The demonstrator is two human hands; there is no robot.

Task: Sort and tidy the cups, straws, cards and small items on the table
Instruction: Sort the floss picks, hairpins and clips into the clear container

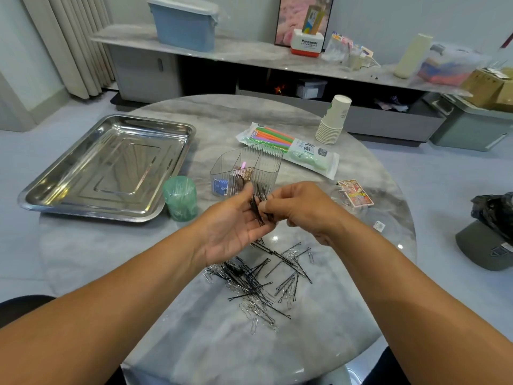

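Loose hairpins point(261, 282) under both pin-holding hands point(236, 223).

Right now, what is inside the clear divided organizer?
The clear organizer shows something blue in its front compartment, gold clips and a pink item behind. The hands, holding black hairpins, cover its lower front.
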